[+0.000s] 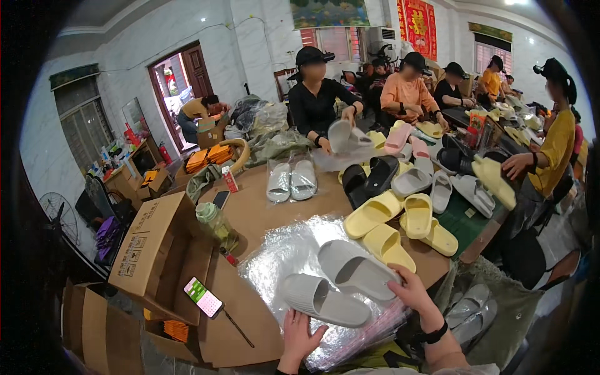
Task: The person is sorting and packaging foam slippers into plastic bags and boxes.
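A pair of grey slippers lies side by side over a stack of clear plastic bags right in front of me. My right hand grips the right grey slipper at its heel end, thumb on the insole. Below the left grey slipper, my left hand has its fingers stretched out, with the tips at the slipper's near edge and the thumb spread apart. Just beyond are several yellow slippers. A bagged pair of pale slippers lies farther back on the table.
At the left stand an open cardboard box, a green-lidded bottle and a phone with a lit screen. More slippers in black, pink and grey cover the right side. Across the table, a person in black handles a grey slipper.
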Action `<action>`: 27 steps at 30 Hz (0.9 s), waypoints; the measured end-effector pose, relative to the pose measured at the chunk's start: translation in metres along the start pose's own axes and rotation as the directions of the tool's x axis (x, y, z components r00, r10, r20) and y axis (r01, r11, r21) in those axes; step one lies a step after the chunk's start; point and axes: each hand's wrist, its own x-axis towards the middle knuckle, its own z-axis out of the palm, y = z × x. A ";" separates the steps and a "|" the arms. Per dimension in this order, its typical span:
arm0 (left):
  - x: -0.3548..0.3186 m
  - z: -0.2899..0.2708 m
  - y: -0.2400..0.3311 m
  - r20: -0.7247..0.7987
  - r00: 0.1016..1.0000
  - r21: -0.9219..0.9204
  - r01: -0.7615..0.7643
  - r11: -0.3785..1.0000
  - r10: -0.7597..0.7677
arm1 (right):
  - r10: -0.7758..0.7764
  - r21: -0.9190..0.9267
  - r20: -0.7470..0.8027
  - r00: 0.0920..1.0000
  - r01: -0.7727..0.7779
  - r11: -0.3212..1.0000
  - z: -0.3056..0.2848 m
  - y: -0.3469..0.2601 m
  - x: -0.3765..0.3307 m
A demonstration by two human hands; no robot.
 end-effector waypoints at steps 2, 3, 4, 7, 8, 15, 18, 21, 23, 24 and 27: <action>-0.003 0.002 -0.003 -0.035 0.999 0.030 -0.026 0.999 0.027 | 0.056 -0.077 0.007 0.998 -0.055 0.995 0.000 -0.002 0.011; -0.002 0.002 -0.004 -0.041 0.999 0.031 -0.025 0.999 0.026 | 0.116 -0.152 0.008 0.993 -0.114 0.982 0.001 -0.005 0.016; -0.002 0.002 -0.003 -0.046 0.999 0.026 -0.025 0.999 0.026 | 0.104 -0.240 -0.016 0.994 -0.105 0.965 0.006 -0.011 0.016; 0.001 -0.002 0.001 -0.037 0.998 0.000 -0.041 0.999 0.041 | -0.567 -0.884 0.057 0.822 0.306 0.354 0.019 0.000 0.017; 0.002 -0.003 0.002 -0.028 0.998 -0.016 -0.051 0.999 0.050 | -0.556 -0.826 -0.010 0.831 0.306 0.473 0.027 0.000 0.018; -0.002 0.001 -0.004 -0.030 0.996 0.046 -0.080 0.996 0.081 | -0.156 -0.758 0.215 0.964 0.265 0.596 0.095 0.001 0.023; 0.001 0.003 -0.005 0.000 0.997 0.065 -0.078 0.995 0.078 | -0.204 -0.818 0.235 0.950 0.307 0.486 0.116 0.004 0.031; 0.000 0.010 -0.011 -0.029 0.996 0.075 -0.076 0.994 0.079 | -0.218 -0.813 0.209 0.953 0.293 0.503 0.130 0.020 0.048; 0.000 0.006 -0.008 0.013 0.998 0.086 -0.063 0.994 0.062 | -0.182 -0.790 0.202 0.962 0.270 0.551 0.134 0.035 0.061; 0.000 0.004 -0.005 -0.001 0.999 0.088 -0.046 0.995 0.046 | -0.144 -0.765 0.198 0.970 0.245 0.595 0.135 0.040 0.066; -0.004 0.004 -0.007 -0.002 1.000 0.097 0.011 0.995 -0.010 | -0.146 -0.705 0.194 0.970 0.242 0.667 0.130 0.034 0.064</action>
